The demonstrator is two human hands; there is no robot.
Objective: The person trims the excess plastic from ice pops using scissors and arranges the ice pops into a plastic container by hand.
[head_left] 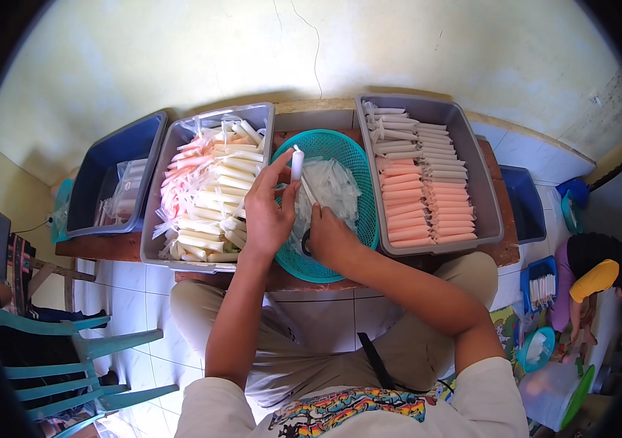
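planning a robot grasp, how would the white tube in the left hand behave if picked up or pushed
The white tube is probably fairly stiff, since it stands up from the left hand without drooping. Its smooth-looking surface may be slippery. Its slim, rounded body would likely roll if laid flat and nudged.

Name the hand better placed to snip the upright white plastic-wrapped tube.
Right, most likely. The right hand holds the black-handled metal scissors, blades angled up toward the left hand, which is occupied gripping the white plastic-wrapped tube.
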